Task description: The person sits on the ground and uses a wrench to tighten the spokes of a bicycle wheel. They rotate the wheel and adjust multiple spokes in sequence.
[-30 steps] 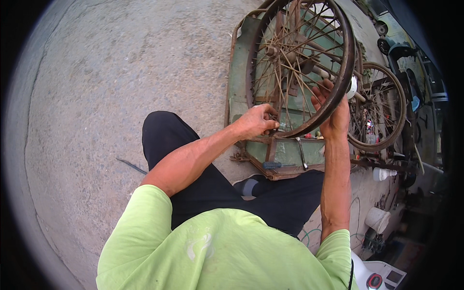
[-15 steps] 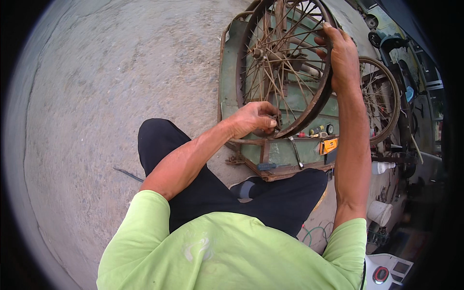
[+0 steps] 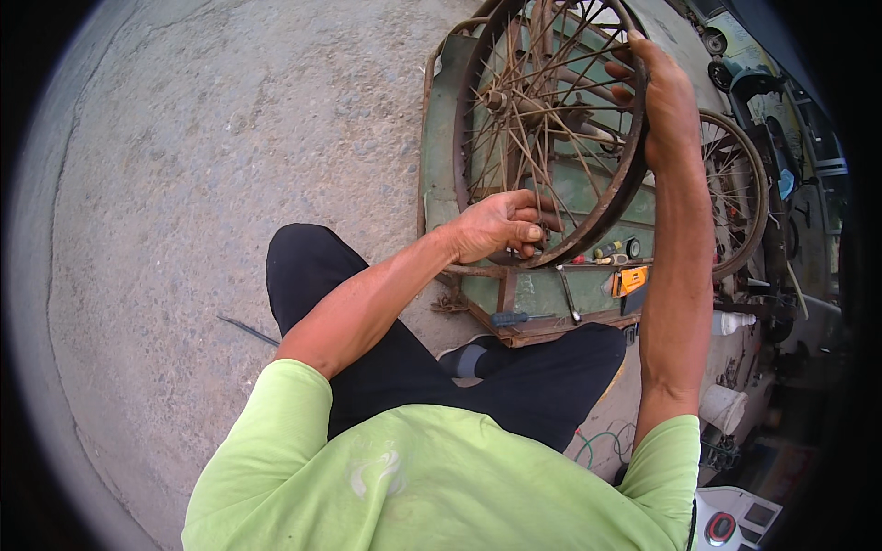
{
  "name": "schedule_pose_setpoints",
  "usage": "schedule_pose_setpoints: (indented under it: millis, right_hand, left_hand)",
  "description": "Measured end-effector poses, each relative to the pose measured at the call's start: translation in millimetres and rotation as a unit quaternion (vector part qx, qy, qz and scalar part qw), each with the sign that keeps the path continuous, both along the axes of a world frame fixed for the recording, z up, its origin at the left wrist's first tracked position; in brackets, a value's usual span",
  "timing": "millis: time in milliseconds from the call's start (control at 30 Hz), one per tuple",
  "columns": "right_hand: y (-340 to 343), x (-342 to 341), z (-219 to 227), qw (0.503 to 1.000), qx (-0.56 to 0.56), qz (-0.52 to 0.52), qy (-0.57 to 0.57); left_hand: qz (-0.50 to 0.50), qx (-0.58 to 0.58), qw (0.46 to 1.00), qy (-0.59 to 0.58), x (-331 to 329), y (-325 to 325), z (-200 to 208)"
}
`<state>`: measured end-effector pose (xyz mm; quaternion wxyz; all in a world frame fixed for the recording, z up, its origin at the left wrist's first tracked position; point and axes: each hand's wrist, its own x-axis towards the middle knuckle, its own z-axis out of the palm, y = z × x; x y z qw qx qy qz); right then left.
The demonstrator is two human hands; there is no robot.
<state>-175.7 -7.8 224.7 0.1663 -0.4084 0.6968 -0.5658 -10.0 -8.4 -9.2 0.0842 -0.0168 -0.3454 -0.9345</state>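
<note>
A rusty spoked wheel (image 3: 614,200), without a tyre, stands tilted over a green metal cart bed (image 3: 542,292). My right hand (image 3: 672,106) grips its rim at the upper right, thumb on the outer edge and fingers curled round inside. At the bottom of the wheel, my left hand (image 3: 501,226) has its thumb and fingertips together at a spoke close to the rim; the other fingers reach between the spokes. What exactly lies under those fingertips is partly hidden. The wheel's hub (image 3: 497,100) is brown with rust.
On the cart's near ledge lie a metal wrench (image 3: 569,296), a blue-handled screwdriver (image 3: 508,319), an orange-yellow box (image 3: 629,280) and small tools. A second spoked wheel (image 3: 761,197) stands at the right, near a white bucket (image 3: 723,408). A dark rod (image 3: 246,330) rests on the concrete.
The wheel has shifted slightly to the right with my right hand on its rim. My left hand has moved a little right, and its outer fingers have stretched out among the spokes.
</note>
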Motion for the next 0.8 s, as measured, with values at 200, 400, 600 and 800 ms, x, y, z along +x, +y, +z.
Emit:
schedule_pose_setpoints:
  millis: [200, 400, 600, 800]
  right_hand:
    - [2.2, -0.6, -0.1, 1.0, 0.002, -0.001, 0.007]
    - [8.2, 5.9, -4.1, 0.998, 0.017, -0.026, 0.049]
    - [15.4, 8.9, -12.7, 0.997, 0.001, -0.048, 0.064]
    - [26.5, 24.4, -14.5, 0.994, 0.016, -0.066, 0.086]
  left_hand:
    - [0.045, -0.128, 0.99, -0.03, -3.7, -1.1, -5.2]
    - [0.073, -0.221, 0.963, -0.133, 4.2, 4.8, 19.9]
    - [0.035, -0.175, 0.982, -0.058, 10.3, -3.3, 4.9]
    - [0.109, -0.401, 0.89, -0.187, 6.8, 2.1, 13.4]
